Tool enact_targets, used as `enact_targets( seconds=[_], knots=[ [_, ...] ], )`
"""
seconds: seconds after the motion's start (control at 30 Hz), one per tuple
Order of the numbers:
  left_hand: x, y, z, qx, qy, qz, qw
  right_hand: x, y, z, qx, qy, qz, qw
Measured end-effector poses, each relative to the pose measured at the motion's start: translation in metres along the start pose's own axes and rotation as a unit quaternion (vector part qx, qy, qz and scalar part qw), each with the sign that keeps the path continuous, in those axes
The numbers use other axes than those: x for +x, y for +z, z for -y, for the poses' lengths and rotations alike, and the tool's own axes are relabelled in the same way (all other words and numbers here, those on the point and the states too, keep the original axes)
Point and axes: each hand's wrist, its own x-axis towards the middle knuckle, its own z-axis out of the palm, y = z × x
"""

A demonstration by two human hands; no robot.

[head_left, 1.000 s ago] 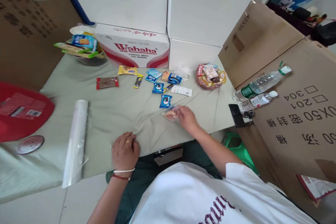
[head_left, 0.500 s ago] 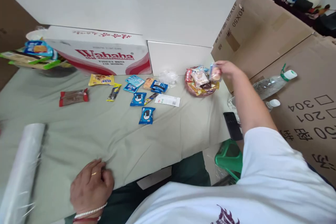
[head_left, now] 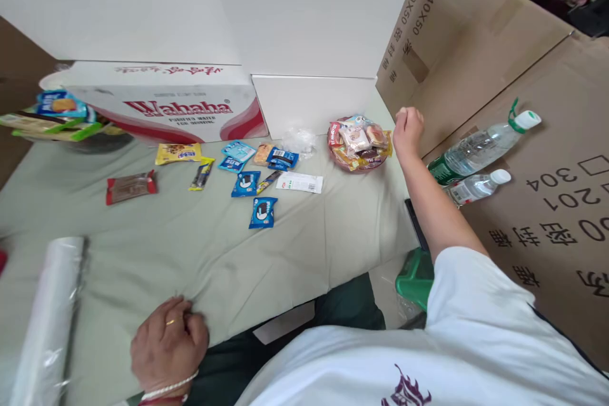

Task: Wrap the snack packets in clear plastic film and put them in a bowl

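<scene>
My right hand is raised just right of a round bowl of wrapped snacks, its fingers curled in and nothing showing in them. A small clear-wrapped pastry lies on the right part of the heap, apart from the hand. At the table's front edge, my left hand rests with fingers bent under, holding nothing that I can see. Between the hands lie blue cookie packets, a white packet, a yellow packet and a brown bar with red ends.
A Wahaha carton stands along the back. Piled snacks sit at far left, above a plastic-wrapped roll. Two bottles, one a green-labelled bottle, are at right by cardboard. A green stool stands below.
My right hand has let go of the wrapped pastry, which now lies in the bowl. The hand has drawn back right and closed. My left hand stays on the table.
</scene>
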Motion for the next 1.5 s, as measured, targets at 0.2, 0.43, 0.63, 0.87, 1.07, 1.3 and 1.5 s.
enact_targets(
  seconds=[0.2, 0.43, 0.63, 0.87, 1.07, 1.3, 1.5],
  knots=[
    [-0.001, 0.001, -0.002, -0.014, -0.015, -0.006, 1.000, -0.123, -0.015, 0.007, 0.006, -0.158, 0.088, 0.983],
    [0.000, 0.004, -0.005, -0.018, -0.042, 0.009, 0.999, -0.151, 0.008, 0.009, -0.032, -0.121, 0.171, 0.977],
    [0.001, 0.003, -0.008, -0.035, -0.059, 0.007, 0.998, -0.157, 0.002, -0.007, -0.017, -0.069, 0.145, 0.987],
    [0.004, -0.001, -0.009, -0.038, -0.056, 0.011, 0.998, -0.137, 0.010, -0.040, -0.018, -0.008, 0.107, 0.994],
    [0.003, 0.000, -0.006, -0.009, -0.027, -0.003, 1.000, -0.104, 0.029, -0.059, -0.029, 0.028, 0.078, 0.996],
    [0.003, 0.001, 0.000, -0.008, 0.008, -0.024, 1.000, -0.065, 0.058, -0.069, -0.038, 0.032, 0.077, 0.996],
    [-0.001, 0.001, 0.000, -0.042, -0.046, -0.008, 0.998, -0.021, 0.094, -0.074, -0.015, 0.025, 0.075, 0.997]
  ],
)
